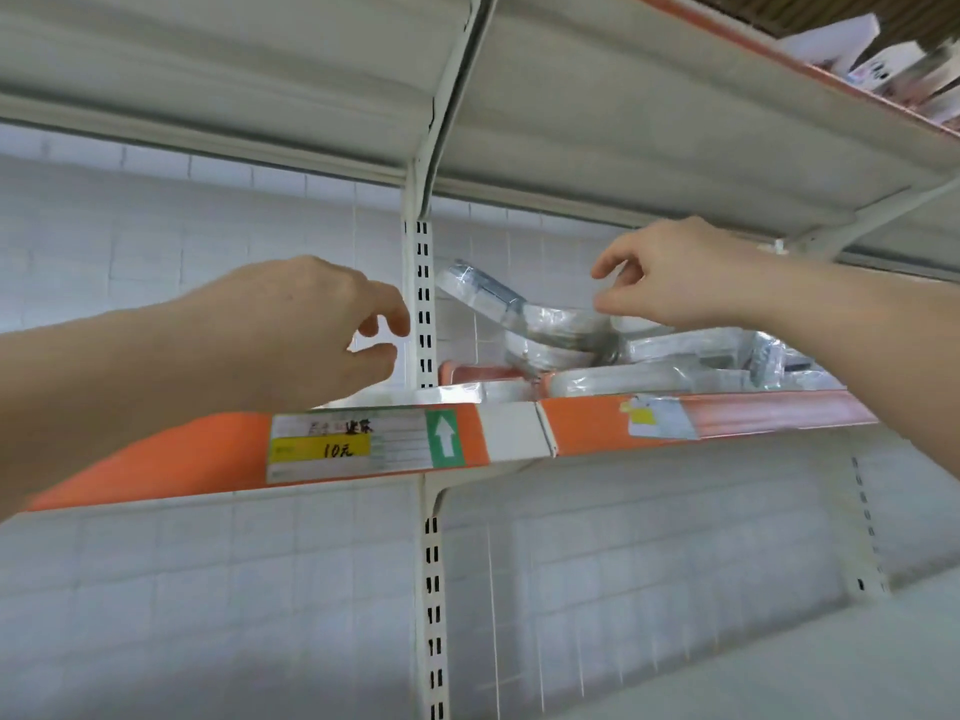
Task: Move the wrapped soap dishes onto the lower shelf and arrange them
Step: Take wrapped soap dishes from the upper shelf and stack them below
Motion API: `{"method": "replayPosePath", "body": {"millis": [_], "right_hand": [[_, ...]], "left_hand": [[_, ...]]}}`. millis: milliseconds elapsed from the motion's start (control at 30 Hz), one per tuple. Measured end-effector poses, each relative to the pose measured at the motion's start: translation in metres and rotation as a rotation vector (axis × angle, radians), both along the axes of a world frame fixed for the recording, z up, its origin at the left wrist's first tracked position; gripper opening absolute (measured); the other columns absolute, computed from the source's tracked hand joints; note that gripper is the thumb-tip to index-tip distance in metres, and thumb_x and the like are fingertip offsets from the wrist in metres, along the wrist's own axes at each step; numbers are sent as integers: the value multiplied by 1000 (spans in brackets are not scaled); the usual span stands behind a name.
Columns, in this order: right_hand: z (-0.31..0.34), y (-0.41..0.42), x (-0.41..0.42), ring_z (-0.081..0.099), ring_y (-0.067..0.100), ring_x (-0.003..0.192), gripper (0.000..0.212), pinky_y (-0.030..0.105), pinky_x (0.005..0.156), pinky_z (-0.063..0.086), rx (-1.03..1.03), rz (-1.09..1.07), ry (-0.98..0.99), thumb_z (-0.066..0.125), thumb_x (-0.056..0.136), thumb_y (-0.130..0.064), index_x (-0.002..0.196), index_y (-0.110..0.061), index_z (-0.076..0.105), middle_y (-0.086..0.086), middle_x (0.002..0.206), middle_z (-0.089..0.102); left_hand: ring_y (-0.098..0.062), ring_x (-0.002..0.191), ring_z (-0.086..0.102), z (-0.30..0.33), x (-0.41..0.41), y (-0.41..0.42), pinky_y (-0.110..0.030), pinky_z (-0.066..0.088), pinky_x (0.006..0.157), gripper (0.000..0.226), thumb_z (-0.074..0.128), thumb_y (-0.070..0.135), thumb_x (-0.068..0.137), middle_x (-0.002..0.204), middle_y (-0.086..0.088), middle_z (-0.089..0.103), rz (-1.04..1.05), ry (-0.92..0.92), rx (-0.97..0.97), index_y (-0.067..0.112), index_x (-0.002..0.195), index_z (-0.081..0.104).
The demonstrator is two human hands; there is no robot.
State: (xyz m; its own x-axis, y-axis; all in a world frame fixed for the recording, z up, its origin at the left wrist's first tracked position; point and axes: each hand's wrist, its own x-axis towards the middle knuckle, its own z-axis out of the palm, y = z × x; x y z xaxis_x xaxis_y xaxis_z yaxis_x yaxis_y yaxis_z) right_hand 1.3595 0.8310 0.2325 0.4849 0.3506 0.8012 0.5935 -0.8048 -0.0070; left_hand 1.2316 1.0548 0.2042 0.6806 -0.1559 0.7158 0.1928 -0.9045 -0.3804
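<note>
Grip: both hands empty, fingers apart | left hand | right hand | wrapped soap dishes: count unclear

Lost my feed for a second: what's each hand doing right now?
Left hand: open, fingers curled, holding nothing.
Right hand: open, fingertips reaching over the wrapped soap dishes, nothing gripped yet.

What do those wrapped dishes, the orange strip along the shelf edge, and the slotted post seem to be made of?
The wrapped soap dishes look like pale plastic under clear, glossy film; the wrap glints and creases. The orange strip seems smooth plastic or painted metal; its sheen leaves that open. The slotted post looks like cream-painted metal, with punched slots.
</note>
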Motion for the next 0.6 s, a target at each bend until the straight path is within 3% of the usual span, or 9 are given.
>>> {"method": "replayPosePath", "body": {"millis": [133,233,333,533,600], "right_hand": [[21,2,50,50,20,109,44,23,78,33,-112,-8,-15,55,89,-34,131,-20,51,-1,131,54],[39,9,81,51,20,81,48,25,68,39,-175,16,-17,60,87,-31,130,-13,51,1,128,56],[54,23,110,57,25,99,53,28,77,46,-245,34,-12,66,82,-26,130,-8,51,9,122,59],[53,50,156,53,24,101,88,37,88,48,-407,62,96,76,70,-25,143,-24,26,7,125,50],[40,54,169,52,27,107,86,40,90,47,-407,68,81,70,76,-24,145,-32,19,6,130,47]], "left_hand": [[-10,93,43,23,50,-27,-28,40,88,33,43,42,92,110,11,53,77,-18,-12,36,124,48],[-15,103,48,41,90,-42,-30,39,92,35,46,38,92,122,5,54,118,-32,-32,31,126,47],[-19,115,46,62,129,-50,-32,38,95,39,46,37,93,128,0,49,189,-3,-23,27,131,43],[-27,119,46,98,187,-41,-37,41,94,52,49,32,91,133,-9,42,300,-18,36,18,139,34],[-28,118,45,106,204,-32,-38,42,94,55,52,31,88,132,-9,42,334,-3,87,16,138,34]]}}
